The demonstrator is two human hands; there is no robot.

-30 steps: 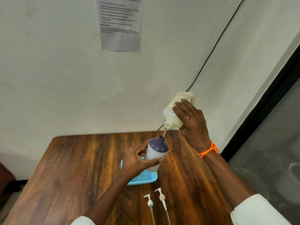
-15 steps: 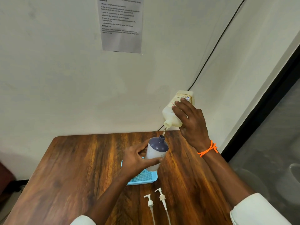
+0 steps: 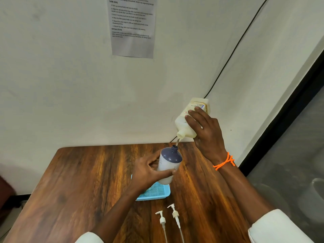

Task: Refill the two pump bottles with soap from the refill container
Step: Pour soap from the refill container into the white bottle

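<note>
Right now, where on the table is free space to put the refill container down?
The table is bare on its whole left part, left of the tray, and along its right side beside the right arm. The near middle is crowded: two pumps lie just before the tray.

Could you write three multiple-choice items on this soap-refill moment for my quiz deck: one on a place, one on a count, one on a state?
1. Where do the pump heads lie?
A. in the blue tray
B. on the table nearer the person than the tray
C. on the bottles

2. How many pump heads show?
A. one
B. two
C. three

3. The refill container is
A. upright
B. capped
C. tipped, spout down

Key: 1 B, they rest on the wooden table, outside the blue tray; 2 B, two; 3 C, the right hand tilts it over the pump bottle, held in the left hand.
</note>
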